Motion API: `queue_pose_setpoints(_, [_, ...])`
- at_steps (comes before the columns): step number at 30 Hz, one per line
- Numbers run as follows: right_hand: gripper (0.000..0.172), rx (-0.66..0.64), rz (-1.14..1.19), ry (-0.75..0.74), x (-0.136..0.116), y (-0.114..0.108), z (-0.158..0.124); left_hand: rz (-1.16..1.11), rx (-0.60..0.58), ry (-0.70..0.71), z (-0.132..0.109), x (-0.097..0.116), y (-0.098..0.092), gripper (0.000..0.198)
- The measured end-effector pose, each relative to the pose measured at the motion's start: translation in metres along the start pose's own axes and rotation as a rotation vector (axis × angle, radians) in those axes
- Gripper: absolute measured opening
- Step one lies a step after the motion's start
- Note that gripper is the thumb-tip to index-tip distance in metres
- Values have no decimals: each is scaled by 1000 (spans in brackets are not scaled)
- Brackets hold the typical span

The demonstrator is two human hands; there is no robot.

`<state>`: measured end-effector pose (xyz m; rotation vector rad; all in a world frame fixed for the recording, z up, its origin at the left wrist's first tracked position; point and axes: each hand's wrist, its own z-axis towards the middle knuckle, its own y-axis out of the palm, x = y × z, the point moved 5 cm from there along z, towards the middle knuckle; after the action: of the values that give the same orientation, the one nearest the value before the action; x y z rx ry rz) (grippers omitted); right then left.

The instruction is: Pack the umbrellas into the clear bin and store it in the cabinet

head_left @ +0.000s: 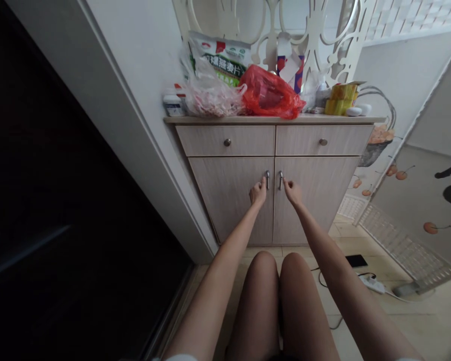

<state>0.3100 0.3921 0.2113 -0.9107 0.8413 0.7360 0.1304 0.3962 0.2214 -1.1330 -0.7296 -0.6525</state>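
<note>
A low wooden cabinet (229, 195) stands in front of me with two drawers above two closed doors. My left hand (258, 192) is closed around the metal handle of the left door (267, 179). My right hand (292, 190) is closed around the metal handle of the right door (280, 180). Both arms reach straight forward over my knees (278, 271), which are close to the cabinet front.
On the cabinet top lie a red plastic bag (270, 95), a clear bag (210, 98), an oat packet (225, 57) and yellow boxes (342, 99). A phone (356, 260) and a power strip (374, 285) with cables lie on the tiled floor at right. A dark doorway is at left.
</note>
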Motion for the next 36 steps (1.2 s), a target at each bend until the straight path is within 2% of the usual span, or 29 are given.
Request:
queue_pose_setpoints(3, [45,74,-131,-95,-6,10,2,65,83,100,8,7,6,32])
queue_pose_setpoints(5, [40,63,-162,-115,-9,20,5,79,70,119,15,12,14,26])
queue_pose_setpoints(10, [36,48,-168,-112,-9,32,9,111,46,116,18,16,22,25])
queue_pose_setpoints(13, [40,94,-166,-114,-6,29,0,117,64,124,6,11,17,28])
queue_pose_setpoints(17, [44,135,-169,-133,-2,16,-26,120,105,197,-21,4,4,27])
queue_pose_setpoints(24, [57,193,-154,-178,-2,-34,-89,69,227,298,-81,-16,-36,24])
queue_pose_setpoints(31, [70,292,-180,-198,3,-103,-151,-14,397,327,-139,-51,-98,30])
queue_pose_setpoints(36, [75,366,-267,-185,13,-155,-184,-41,502,320,-167,-73,-138,34])
